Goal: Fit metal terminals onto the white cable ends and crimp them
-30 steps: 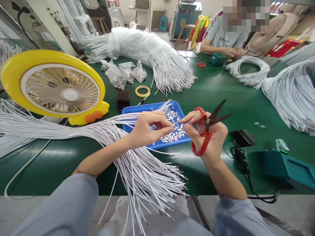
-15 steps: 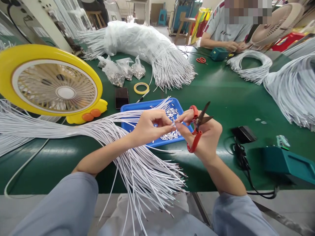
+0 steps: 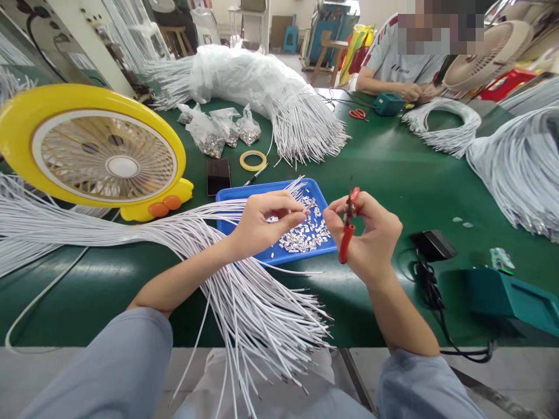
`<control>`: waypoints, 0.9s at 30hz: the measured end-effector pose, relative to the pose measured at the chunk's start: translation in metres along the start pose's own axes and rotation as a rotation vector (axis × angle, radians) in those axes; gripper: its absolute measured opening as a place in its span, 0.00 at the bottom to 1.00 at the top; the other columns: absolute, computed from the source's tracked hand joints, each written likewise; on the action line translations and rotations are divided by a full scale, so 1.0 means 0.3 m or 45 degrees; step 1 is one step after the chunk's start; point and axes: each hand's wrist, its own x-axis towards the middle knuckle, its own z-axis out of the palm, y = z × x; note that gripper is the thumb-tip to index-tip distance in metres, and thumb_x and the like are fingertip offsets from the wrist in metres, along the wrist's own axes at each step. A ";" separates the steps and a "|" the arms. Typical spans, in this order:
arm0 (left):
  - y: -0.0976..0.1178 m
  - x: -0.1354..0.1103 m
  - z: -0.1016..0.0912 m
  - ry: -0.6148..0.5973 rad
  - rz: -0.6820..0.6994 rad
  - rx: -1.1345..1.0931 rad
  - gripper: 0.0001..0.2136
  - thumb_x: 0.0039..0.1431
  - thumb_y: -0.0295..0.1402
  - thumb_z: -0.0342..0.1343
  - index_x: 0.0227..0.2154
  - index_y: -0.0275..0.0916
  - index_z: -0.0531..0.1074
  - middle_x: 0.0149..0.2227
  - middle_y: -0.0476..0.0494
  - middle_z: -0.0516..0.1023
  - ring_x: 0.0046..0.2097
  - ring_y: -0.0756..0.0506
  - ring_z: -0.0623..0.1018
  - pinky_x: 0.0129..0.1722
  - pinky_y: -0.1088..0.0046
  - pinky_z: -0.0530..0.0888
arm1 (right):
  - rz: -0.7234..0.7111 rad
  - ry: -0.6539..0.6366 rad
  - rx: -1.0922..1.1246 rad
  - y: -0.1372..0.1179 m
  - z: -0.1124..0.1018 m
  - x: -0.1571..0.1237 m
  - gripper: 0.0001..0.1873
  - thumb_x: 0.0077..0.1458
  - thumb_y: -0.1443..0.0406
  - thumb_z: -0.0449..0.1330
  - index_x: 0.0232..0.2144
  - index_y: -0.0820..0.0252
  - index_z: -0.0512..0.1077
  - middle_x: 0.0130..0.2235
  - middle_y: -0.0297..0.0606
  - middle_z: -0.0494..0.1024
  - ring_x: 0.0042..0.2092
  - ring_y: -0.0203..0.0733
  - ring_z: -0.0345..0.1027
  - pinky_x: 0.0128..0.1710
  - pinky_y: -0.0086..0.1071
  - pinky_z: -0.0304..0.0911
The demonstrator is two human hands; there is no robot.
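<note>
Pinched between the thumb and fingertips of the left hand (image 3: 271, 224), in the head view, is a small silvery piece (image 3: 308, 208), most of it hidden by the fingers. On the right hand (image 3: 371, 233), the red-handled scissors (image 3: 346, 243) sit in the curled fingers, blades pointing up; thumb and forefinger nearly meet, though whether anything lies between them I cannot tell. Half a second ago the two sets of fingertips met; now they are apart, and the scissors have turned so that their blades show nearly edge-on. That suggests the left hand alone now bears the piece. Both hands hover over the blue tray (image 3: 230, 228), the right at its edge, with loose metal pieces (image 3: 303, 240) scattered below. The left forearm (image 3: 187, 273) slants inward above white wires (image 3: 271, 308); the right forearm (image 3: 404, 314) rises inward over the green table (image 3: 393, 151), wrist bent toward the left hand.
</note>
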 end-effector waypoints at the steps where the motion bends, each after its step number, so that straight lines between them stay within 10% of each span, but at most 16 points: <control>1: 0.000 0.001 -0.003 0.027 0.034 0.021 0.03 0.56 0.30 0.61 0.30 0.36 0.78 0.28 0.46 0.77 0.29 0.53 0.72 0.25 0.78 0.68 | -0.023 -0.015 -0.088 0.003 -0.003 0.005 0.08 0.47 0.67 0.63 0.25 0.59 0.65 0.26 0.33 0.71 0.26 0.34 0.61 0.28 0.32 0.59; 11: -0.002 0.005 -0.021 0.156 0.245 0.189 0.04 0.56 0.24 0.60 0.33 0.36 0.79 0.27 0.48 0.72 0.27 0.54 0.68 0.23 0.80 0.64 | -0.140 -0.376 -0.447 0.015 -0.004 0.016 0.13 0.45 0.59 0.63 0.26 0.58 0.62 0.27 0.34 0.73 0.28 0.37 0.63 0.27 0.31 0.57; 27: 0.001 -0.001 -0.007 0.089 0.202 0.292 0.05 0.56 0.25 0.58 0.32 0.37 0.79 0.26 0.47 0.73 0.26 0.54 0.67 0.21 0.80 0.63 | -0.147 -0.395 -0.534 0.005 0.006 0.012 0.16 0.45 0.57 0.63 0.24 0.57 0.59 0.22 0.31 0.67 0.24 0.34 0.55 0.25 0.30 0.50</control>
